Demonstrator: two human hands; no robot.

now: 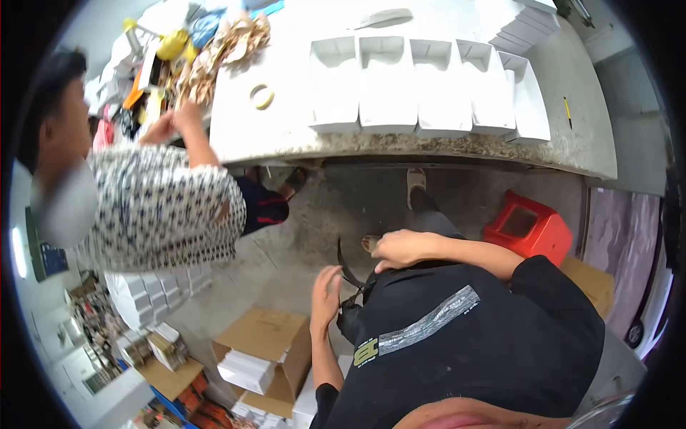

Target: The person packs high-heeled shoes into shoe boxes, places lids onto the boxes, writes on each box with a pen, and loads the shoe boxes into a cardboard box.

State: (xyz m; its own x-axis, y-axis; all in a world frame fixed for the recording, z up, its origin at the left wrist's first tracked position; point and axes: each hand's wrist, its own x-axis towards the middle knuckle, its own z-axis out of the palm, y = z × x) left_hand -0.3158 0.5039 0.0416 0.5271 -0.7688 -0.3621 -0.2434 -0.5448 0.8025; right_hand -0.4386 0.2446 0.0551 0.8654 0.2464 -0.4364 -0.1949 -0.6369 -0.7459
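My left hand (326, 293) is raised beside my waist, its fingers stretched and holding nothing. Close to it, a black strap (348, 268) sticks out from a dark mesh item (349, 318) at my side. My right hand (401, 248) rests against the front of my black shirt (443, 336) at the waist. Its fingers are curled inward, and what they grip, if anything, is hidden. Both hands are away from the table (286, 136), where several open white boxes (386, 86) stand in a row.
A roll of tape (261, 96) and a yellow pen (568, 112) lie on the table. To the left, a co-worker in a patterned shirt (164, 204) works beside crumpled brown paper (239, 39). A red stool (529, 225) stands right; an open cardboard box (264, 325) sits behind left.
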